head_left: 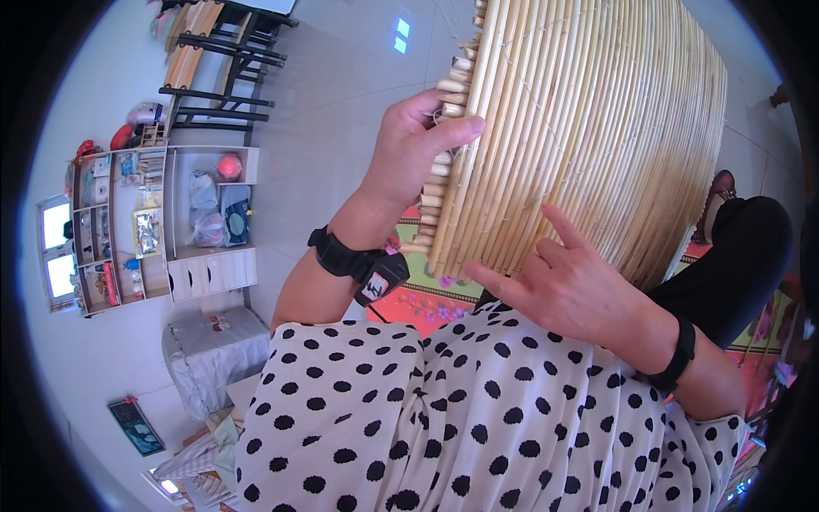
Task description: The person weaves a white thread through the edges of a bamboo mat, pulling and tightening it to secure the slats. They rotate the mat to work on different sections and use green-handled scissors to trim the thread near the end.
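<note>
A panel of pale straw-coloured reed stalks [597, 128] bound side by side with thin thread stands tilted in front of me. Along its left edge, the cut ends of crosswise stalks [432, 202] stick out from underneath. My left hand [408, 147] grips that edge, thumb on the front face and fingers behind, partly hidden. Near the panel's lower part is my right hand [567, 286], its index finger and thumb stretched apart and the other fingers curled. The index fingertip is at the stalks. No object shows in this hand. Loose thread crosses the stalks.
A red floral mat [418, 311] lies below the panel on the shiny tiled floor [341, 94]. To the left are a shelf unit [213, 264] with bags and a ball, black-framed folding furniture [226, 111], and a cloth-covered box [213, 354]. A shoe [719, 188] is at the right.
</note>
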Action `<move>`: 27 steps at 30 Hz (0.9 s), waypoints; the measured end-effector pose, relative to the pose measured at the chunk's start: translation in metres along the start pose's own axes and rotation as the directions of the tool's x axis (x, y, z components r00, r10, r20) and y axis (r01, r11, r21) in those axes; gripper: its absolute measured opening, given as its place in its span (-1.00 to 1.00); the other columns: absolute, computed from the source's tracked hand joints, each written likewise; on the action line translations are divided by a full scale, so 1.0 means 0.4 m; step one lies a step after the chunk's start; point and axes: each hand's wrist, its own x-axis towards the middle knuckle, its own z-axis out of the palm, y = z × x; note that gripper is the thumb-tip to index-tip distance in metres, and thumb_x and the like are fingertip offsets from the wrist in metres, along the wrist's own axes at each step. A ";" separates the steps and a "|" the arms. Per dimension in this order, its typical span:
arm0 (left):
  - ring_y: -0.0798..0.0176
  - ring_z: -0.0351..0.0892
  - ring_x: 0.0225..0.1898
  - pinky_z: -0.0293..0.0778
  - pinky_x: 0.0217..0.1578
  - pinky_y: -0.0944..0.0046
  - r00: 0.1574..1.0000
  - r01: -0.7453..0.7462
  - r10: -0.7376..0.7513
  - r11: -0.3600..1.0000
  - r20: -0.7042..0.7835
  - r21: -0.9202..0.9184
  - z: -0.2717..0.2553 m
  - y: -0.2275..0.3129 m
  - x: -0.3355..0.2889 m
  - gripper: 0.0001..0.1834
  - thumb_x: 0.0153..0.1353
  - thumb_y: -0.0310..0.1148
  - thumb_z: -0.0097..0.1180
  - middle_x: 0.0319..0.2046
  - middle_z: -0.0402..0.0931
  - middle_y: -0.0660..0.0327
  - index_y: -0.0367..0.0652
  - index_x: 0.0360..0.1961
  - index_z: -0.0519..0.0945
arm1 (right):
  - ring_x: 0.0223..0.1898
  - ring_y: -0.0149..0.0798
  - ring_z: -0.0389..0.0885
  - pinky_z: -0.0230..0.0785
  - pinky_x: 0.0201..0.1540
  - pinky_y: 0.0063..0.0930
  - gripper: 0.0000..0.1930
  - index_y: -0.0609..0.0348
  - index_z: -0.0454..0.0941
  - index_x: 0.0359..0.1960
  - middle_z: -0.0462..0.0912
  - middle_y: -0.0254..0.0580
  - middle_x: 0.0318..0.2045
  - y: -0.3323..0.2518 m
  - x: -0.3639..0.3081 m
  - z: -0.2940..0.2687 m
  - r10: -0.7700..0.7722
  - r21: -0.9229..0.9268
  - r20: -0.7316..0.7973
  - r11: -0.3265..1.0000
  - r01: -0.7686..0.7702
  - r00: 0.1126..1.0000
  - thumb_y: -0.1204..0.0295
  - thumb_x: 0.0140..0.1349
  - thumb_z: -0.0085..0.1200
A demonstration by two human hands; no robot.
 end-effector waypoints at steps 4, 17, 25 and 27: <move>0.52 0.50 -0.31 0.46 -0.23 0.43 1.000 0.008 -0.008 1.000 -0.014 -0.010 0.009 0.005 -0.004 -0.76 0.22 -0.41 0.27 -0.31 0.62 0.34 -0.31 -0.12 0.66 | -0.52 -0.36 0.49 0.05 0.41 0.27 -0.35 -0.33 0.32 0.41 0.29 -0.39 -0.64 0.002 0.021 0.007 0.012 -0.011 0.010 1.000 -0.011 1.000 0.42 0.22 -0.03; 0.50 0.51 -0.31 0.47 -0.24 0.42 0.998 0.047 -0.045 0.997 -0.036 0.060 0.013 0.019 -0.017 -0.74 0.20 -0.42 0.27 -0.31 0.62 0.30 -0.32 -0.11 0.66 | -0.49 -0.27 0.59 -0.12 0.41 0.43 -0.44 -0.29 0.38 0.37 0.44 -0.34 -0.62 -0.016 0.057 -0.004 0.068 -0.014 0.033 0.998 -0.067 0.997 0.33 0.29 0.00; 0.53 0.47 -0.32 0.44 -0.25 0.45 0.993 0.101 -0.073 0.932 0.092 -0.348 -0.033 0.011 -0.001 -0.71 0.39 -0.32 0.09 -0.29 0.56 0.37 -0.29 0.02 0.58 | -0.48 -0.26 0.59 -0.07 0.37 0.47 -0.42 -0.31 0.33 0.40 0.44 -0.32 -0.60 -0.007 0.067 -0.004 0.084 0.027 0.023 0.996 -0.085 0.996 0.35 0.32 -0.03; 0.56 0.46 -0.35 0.44 -0.30 0.48 0.992 0.117 -0.099 0.933 0.072 -0.340 -0.045 -0.005 0.001 -0.69 0.42 -0.28 0.05 -0.31 0.54 0.40 -0.28 0.03 0.57 | -0.47 -0.25 0.59 -0.07 0.37 0.48 -0.42 -0.32 0.32 0.41 0.45 -0.31 -0.60 -0.008 0.071 -0.003 0.083 0.024 0.037 0.996 -0.084 0.996 0.35 0.32 -0.03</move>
